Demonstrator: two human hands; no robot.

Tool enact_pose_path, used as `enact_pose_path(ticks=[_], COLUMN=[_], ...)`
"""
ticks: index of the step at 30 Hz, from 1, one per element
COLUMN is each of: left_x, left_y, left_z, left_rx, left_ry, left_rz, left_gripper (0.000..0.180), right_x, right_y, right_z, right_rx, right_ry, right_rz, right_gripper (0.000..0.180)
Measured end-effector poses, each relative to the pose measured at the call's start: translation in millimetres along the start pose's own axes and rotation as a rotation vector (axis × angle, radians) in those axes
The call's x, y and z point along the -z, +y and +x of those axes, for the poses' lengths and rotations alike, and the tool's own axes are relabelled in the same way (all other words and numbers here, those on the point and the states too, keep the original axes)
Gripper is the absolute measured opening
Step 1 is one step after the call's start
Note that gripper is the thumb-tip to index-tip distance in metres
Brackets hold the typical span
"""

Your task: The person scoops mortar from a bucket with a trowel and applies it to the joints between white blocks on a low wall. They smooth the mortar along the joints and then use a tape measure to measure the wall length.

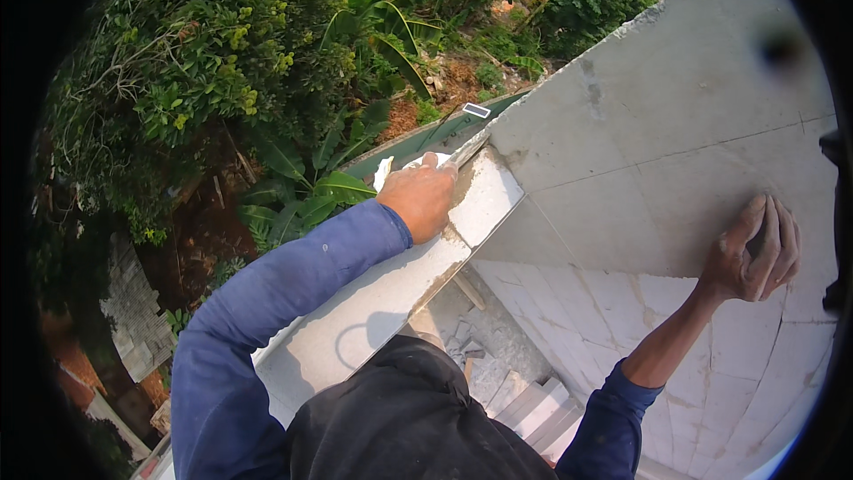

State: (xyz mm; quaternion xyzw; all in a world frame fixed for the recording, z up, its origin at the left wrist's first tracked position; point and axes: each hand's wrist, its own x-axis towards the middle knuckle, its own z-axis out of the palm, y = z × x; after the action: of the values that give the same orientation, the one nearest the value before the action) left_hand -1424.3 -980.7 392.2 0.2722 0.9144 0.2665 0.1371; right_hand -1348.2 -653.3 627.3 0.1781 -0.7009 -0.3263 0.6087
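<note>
Black cloth fills the head view's near edge. The left hand curls over the ledge, beside the white block against the grey wall; I cannot tell whether its grip holds anything. The right hand hangs loose, its grip seemingly empty. The wall's upper face looks coated; pale blocks below look bare, seemingly unfinished.

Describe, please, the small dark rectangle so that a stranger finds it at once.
Begin at the big grey wall on the right. Follow its sloping edge down toward the left hand; just left of this edge is the small dark rectangle. Its white border sets it apart.
</note>
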Motion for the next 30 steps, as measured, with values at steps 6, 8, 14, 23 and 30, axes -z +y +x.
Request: enact_pose_path(ticks=[6, 8, 14, 23, 30], left_x=[23, 32, 36, 10, -30], left_y=[-28, -43, -58, -84, -76], left_z=[19, 26, 8, -17, -4], left_rx=[-0.214, -0.246, -0.261, -0.041, -0.009], left_ry=[-0.132, -0.15, -0.196, 0.078, 0.036], left_rz=[0.052, -0.087, -0.044, -0.21, -0.349], left_gripper=[0.032, 0.034, 0.053, 0.049, 0.05], right_x=[-1, 0, -1, -3, -5], right_y=[-3, -6, -9, -11, -12], right_z=[0, 1, 3, -2, -2], right_rx=[-0.015, -0.039, -0.03, -0.031, 0.017], right_ry=[0.008, 0.014, 0.015, 0.029, 0.015], right_rz=[-0.014, -0.01, -0.022, -0.041, -0.078], right_gripper=[0.012, 0.011, 0.008, 0.006, 0.007])
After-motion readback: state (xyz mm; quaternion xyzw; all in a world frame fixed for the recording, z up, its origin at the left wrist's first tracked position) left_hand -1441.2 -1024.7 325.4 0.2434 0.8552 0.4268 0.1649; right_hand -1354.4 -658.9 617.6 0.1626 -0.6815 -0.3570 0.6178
